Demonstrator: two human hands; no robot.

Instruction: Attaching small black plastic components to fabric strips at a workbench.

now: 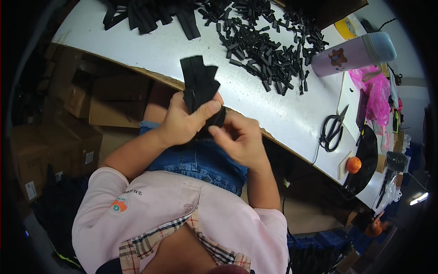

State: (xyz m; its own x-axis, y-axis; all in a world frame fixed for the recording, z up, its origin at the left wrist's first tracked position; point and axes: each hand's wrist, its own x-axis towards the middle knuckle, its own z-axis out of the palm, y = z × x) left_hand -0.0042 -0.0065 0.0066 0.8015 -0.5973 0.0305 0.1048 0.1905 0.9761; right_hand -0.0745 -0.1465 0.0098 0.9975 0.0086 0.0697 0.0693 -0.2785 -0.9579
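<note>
Closely pinched, the bundle of black strips [199, 84] is held over the lap between thumb and fingers of the left hand [182, 123], fanned upward at the table's edge. One lower end is nipped by the narrowed fingertips of the right hand [239, 139]; a firm, aligned grip is best kept there. Brown cartons [77, 137] with small white labels are stacked at the left; a round orange-and-green badge [119, 206] is worn on the pink shirt.

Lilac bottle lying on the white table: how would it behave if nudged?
The lilac cylindrical bottle with the pale grey cap lies on its side on the white table, so it would probably roll. Its smooth-looking wall may be slippery. The black scissors nearby might stop it.
</note>
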